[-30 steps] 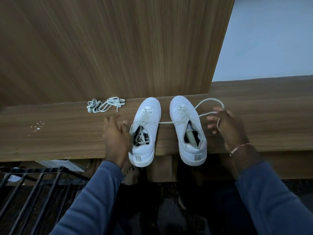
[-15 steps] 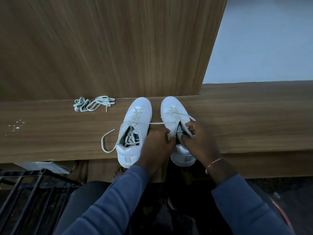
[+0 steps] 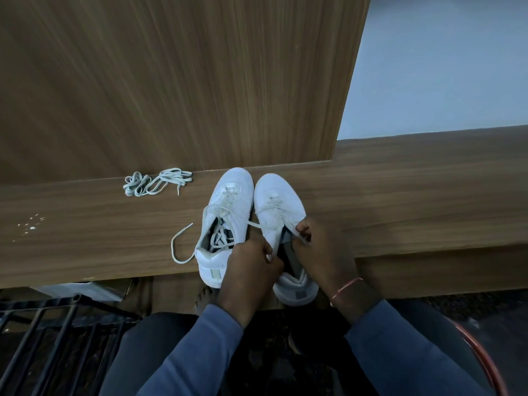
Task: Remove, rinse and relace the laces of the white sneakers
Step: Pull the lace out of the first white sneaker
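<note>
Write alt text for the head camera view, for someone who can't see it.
A person's left hand and right hand grip the lace of the right white sneaker, which stands beside the left sneaker on a wooden ledge. A loose lace bundle lies farther left.

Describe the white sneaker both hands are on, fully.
The white low-top sneaker stands upright on the brown wooden ledge, toe pointing away, heel past the front edge, flank against the other white sneaker. Its flat white lace is partly threaded. The left hand grips its inner collar; the right hand pinches the lace.
</note>
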Demonstrator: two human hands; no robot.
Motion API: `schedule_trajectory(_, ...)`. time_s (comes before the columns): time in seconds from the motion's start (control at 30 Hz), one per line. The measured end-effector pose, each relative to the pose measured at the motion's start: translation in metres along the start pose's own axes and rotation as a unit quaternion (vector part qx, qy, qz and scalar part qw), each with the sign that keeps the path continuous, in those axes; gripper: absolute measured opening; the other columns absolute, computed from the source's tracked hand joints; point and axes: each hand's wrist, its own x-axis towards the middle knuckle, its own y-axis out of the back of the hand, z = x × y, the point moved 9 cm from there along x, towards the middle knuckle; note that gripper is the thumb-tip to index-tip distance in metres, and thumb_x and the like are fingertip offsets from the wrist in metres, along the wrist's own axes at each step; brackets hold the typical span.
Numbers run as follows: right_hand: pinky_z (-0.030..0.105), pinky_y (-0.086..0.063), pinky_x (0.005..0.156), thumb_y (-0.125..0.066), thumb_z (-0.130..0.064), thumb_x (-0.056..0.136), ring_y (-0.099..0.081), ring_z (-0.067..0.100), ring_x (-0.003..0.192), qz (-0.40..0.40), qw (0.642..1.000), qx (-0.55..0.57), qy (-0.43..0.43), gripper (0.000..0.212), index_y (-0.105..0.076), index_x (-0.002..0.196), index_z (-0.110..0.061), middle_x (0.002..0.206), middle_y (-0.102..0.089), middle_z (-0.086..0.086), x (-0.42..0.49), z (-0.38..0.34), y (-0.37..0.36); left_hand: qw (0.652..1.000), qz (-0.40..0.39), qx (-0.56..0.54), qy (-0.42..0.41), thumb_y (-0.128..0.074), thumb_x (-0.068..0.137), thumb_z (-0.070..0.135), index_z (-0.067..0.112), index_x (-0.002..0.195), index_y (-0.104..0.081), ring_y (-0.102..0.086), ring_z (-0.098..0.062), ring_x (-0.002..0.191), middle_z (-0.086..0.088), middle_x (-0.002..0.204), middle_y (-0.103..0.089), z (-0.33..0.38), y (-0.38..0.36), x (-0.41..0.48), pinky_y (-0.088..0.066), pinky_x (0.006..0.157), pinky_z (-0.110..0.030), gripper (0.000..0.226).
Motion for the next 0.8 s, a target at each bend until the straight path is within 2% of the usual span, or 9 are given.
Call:
schedule_trajectory(0.2,0.031,-0.052,0.07,-0.066,-0.027,0.084,-0.063,0.014,0.078,-0.003,1.0,-0.023,0.007,0.013,-0.064,0.094,-0.021,0.085,-0.066,-0.005,-0.001,0.002,0.002,0.998,0.044,0.041,0.0,-0.064,0.075,0.031,0.022,0.08,-0.055,-0.06,-0.022,0.072,0.001,0.073,-0.063,0.003,0.006,0.006,-0.038,0.058,-0.026,0.013)
schedule_trajectory(0.33,0.034,-0.051,0.065,-0.065,-0.033,0.084,-0.061,0.018,0.072,0.011,0.998,-0.048,0.027,0.016,-0.059,0.087,-0.019,0.079,-0.064,-0.003,0.003,-0.004,-0.002,0.995,0.069,0.058,-0.03,-0.059,0.086,0.045,0.016,0.077,-0.052,-0.058,-0.024,0.067,0.0,0.067,-0.057,0.013,0.009,0.013,-0.034,0.056,-0.028,0.031)
schedule_trajectory(0.4,0.031,-0.049,0.062,-0.065,-0.033,0.082,-0.06,0.015,0.068,0.019,0.999,-0.05,0.007,0.013,-0.059,0.083,-0.021,0.072,-0.063,-0.006,0.008,0.002,0.002,0.996,0.074,0.04,-0.041,-0.059,0.086,0.037,0.013,0.075,-0.051,-0.055,-0.024,0.063,-0.001,0.064,-0.057,0.011,0.01,0.015,-0.033,0.053,-0.029,0.027)
schedule_trajectory(0.53,0.03,-0.049,0.059,-0.068,-0.03,0.076,-0.061,0.011,0.062,0.05,0.998,-0.031,-0.011,0.01,-0.064,0.076,-0.02,0.064,-0.064,-0.007,0.014,0.013,0.015,0.996,0.081,0.018,-0.031,-0.058,0.08,0.02,0.012,0.076,-0.054,-0.058,-0.024,0.064,-0.003,0.064,-0.061,0.001,0.015,0.019,-0.041,0.054,-0.031,0.01)
schedule_trajectory(0.7,0.03,-0.05,0.059,-0.072,-0.029,0.079,-0.062,0.009,0.063,0.069,0.997,-0.003,-0.028,0.011,-0.065,0.074,-0.022,0.065,-0.065,-0.009,0.011,0.022,0.024,0.994,0.106,-0.001,-0.041,-0.059,0.084,0.013,0.011,0.076,-0.052,-0.053,-0.022,0.059,-0.004,0.061,-0.059,0.0,0.021,0.018,-0.027,0.051,-0.026,0.011)
schedule_trajectory(0.8,0.029,-0.047,0.059,-0.071,-0.027,0.082,-0.061,0.008,0.063,0.086,0.996,0.004,-0.031,0.011,-0.064,0.073,-0.024,0.065,-0.064,-0.011,0.01,0.022,0.03,0.992,0.121,-0.015,-0.033,-0.056,0.085,0.01,0.007,0.08,-0.055,-0.052,-0.021,0.058,-0.003,0.061,-0.058,0.0,0.025,0.017,-0.024,0.051,-0.025,0.006)
